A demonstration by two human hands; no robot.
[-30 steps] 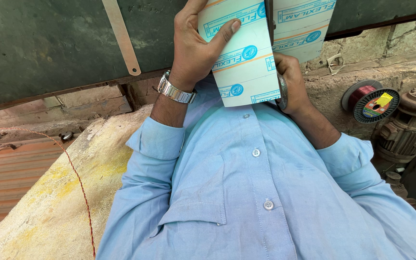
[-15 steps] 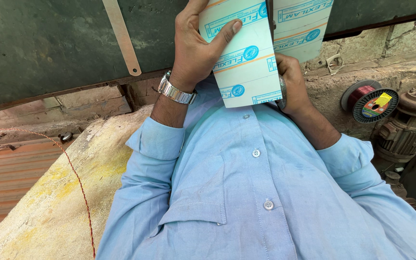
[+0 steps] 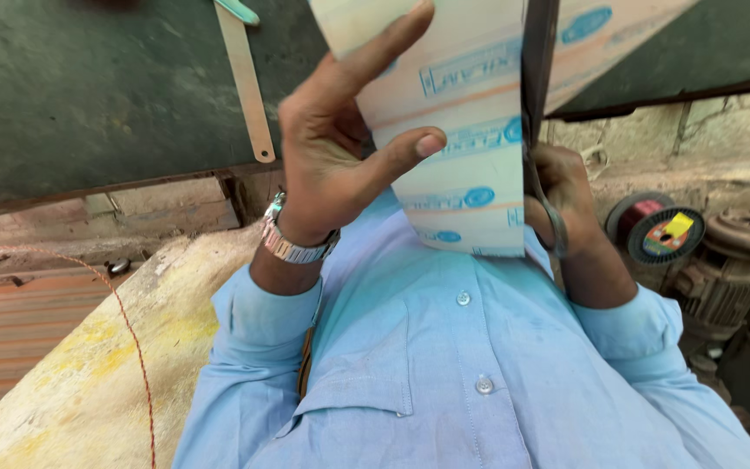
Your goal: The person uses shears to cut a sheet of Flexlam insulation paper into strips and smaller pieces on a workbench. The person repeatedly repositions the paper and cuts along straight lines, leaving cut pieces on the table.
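Here the left hand (image 3: 340, 165) pinches a pale printed sheet (image 3: 453, 130) by its left edge, thumb pressed flat on the near face and the index finger stretched up along it, the other fingers hidden behind. The sheet stands upright in front of the blue shirt (image 3: 444, 373), its long axis running from the chest up out of the top of the view, lower edge just above the top shirt button. To the right of that grip, the right hand (image 3: 566, 204) is closed around the handles of a pair of scissors (image 3: 538, 113); the dark blades point straight up, parallel to the sheet's long axis, and stand in a cut that splits off a narrower strip (image 3: 605, 43) leaning away to the right. A metal wristwatch (image 3: 292, 243) sits just below the left hand. Beyond the left hand's knuckles a thin tan strip (image 3: 249, 87) lies on the dark board (image 3: 88, 95). Right of the scissor hand, well apart, stands a spool of red wire (image 3: 657, 230).
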